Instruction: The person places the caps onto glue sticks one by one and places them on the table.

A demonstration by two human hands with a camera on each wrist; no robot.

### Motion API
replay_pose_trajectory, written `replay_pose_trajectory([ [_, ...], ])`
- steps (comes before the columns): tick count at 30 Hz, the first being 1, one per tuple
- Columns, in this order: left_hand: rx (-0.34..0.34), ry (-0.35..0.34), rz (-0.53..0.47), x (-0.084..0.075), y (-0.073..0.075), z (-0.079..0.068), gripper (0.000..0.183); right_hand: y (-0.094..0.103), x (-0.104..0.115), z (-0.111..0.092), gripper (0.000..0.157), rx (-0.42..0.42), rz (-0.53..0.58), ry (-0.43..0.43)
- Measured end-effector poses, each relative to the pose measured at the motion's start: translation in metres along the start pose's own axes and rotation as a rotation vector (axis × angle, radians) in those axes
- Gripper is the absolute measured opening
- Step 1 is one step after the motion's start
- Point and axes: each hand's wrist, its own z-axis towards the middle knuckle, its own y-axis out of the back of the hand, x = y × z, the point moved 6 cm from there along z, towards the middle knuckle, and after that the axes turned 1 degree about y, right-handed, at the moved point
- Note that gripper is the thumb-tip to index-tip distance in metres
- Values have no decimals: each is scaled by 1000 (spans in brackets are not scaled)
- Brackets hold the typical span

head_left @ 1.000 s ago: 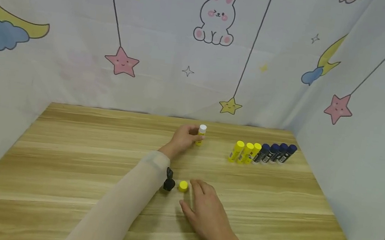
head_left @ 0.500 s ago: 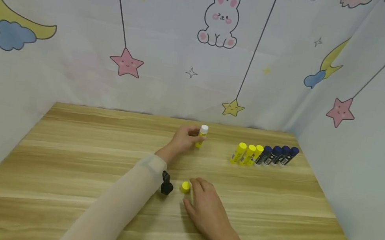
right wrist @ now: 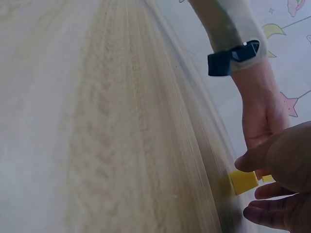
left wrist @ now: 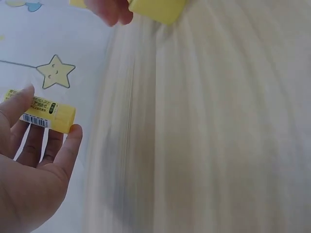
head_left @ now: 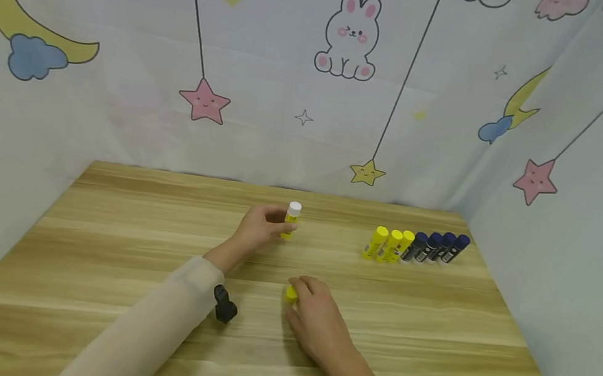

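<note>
My left hand [head_left: 259, 228] grips an uncapped glue stick [head_left: 291, 218], its body yellow and its top white, held upright between thumb and fingers. In the left wrist view the glue stick's printed label and barcode [left wrist: 36, 120] face the camera. Nearer the front, a small yellow cap [head_left: 291, 295] stands on the table. Beside it is my right hand [head_left: 320, 321], forefinger tip right at the cap's far side and thumb at its near side. From the right wrist, the cap [right wrist: 243, 182] shows just beyond the thumb, with the fingers spread apart from it.
To the right stands a row of several capped glue sticks, yellow ones [head_left: 375, 245] first and then navy ones [head_left: 430, 248]. A black wrist camera [head_left: 224, 304] sits on the left sleeve. Printed white cloth [head_left: 262, 140] hangs behind the wooden table [head_left: 164, 216].
My left hand has drawn the glue stick leftward and slightly toward me. The right hand has come closer around the cap, which its fingers now partly cover.
</note>
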Motion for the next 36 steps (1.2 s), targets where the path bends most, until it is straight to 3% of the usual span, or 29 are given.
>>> replay_pose_trajectory([
  [8,-22,9,-62,8,17,-25,42,-2,1,3,34,-8,1,27],
  [14,-23,-31,-70,-3,26,-48,42,1,0,8,26,-25,0,20],
  [21,-53,-48,11,-13,36,-71,35,4,-5,11,25,-18,29,-2],
  [30,-77,-72,18,-12,35,-96,35,10,-7,13,23,-23,54,-21],
  [36,-101,-109,48,-21,34,-110,35,14,-11,16,21,-33,83,-64],
])
